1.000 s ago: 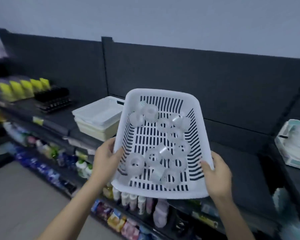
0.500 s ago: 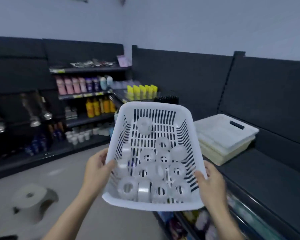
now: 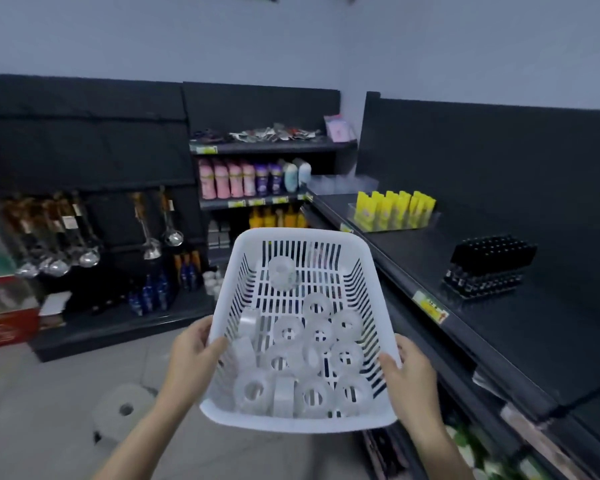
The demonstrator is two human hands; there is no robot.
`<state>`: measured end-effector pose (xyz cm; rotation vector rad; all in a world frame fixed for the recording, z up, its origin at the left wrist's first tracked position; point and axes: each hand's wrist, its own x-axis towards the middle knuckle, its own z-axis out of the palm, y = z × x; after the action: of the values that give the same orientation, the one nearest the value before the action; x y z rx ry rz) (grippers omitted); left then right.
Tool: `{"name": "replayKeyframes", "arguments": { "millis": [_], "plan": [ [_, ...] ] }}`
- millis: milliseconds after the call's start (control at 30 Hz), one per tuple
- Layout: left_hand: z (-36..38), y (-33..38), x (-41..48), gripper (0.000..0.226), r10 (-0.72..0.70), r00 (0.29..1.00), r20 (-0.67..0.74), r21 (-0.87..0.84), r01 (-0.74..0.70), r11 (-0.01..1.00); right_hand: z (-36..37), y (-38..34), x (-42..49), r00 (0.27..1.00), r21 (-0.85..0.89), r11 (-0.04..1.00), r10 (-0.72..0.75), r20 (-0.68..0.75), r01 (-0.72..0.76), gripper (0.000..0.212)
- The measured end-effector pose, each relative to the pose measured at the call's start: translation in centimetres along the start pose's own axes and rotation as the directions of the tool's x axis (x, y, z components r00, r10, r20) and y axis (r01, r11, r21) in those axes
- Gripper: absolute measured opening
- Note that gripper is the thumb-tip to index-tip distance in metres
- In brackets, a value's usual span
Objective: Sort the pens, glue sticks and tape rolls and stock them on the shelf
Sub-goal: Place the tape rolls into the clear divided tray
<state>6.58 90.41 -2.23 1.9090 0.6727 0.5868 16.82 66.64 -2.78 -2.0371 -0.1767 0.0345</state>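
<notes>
Hands hold a white basket (image 3: 302, 425) of clear tape rolls (image 3: 313, 396) beside a dark shelf (image 3: 499, 341).
The left hand (image 3: 192, 362) and right hand (image 3: 410, 375) each grip a side rim, thumbs inside. Rolls crowd the near end, one apart. Since the earlier frame the view has swung left.

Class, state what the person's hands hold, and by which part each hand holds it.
Both hold one white slotted basket of clear tape rolls: the left hand grips its left side rim, the right hand its right side rim.
</notes>
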Motion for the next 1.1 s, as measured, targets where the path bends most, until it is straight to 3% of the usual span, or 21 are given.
{"name": "replayKeyframes", "arguments": {
  "millis": [433,533,767,1100],
  "plan": [
    [3.8,1.2,29.4,0.027,0.090,0.994,-0.056,0.074,-0.085,0.994,12.4,-6.6,27.7,0.997,0.040,0.996,-0.075,0.010,0.075,0.020],
    [5.2,0.2,35.9,0.024,0.106,0.994,-0.033,0.066,-0.103,0.992,15.5,-6.8,32.8,0.997,0.023,0.998,-0.051,-0.061,0.053,0.028],
    [8.0,-1.9,52.7,0.030,0.217,0.971,0.099,0.057,-0.223,0.973,23.0,-8.5,43.8,0.974,0.034,0.999,0.013,-0.226,-0.006,0.020],
    [15.3,0.6,71.2,0.028,0.385,0.846,0.367,-0.023,-0.406,0.914,26.9,-11.9,54.0,0.857,-0.022,0.990,0.113,-0.502,-0.143,0.020]
  ]
}}
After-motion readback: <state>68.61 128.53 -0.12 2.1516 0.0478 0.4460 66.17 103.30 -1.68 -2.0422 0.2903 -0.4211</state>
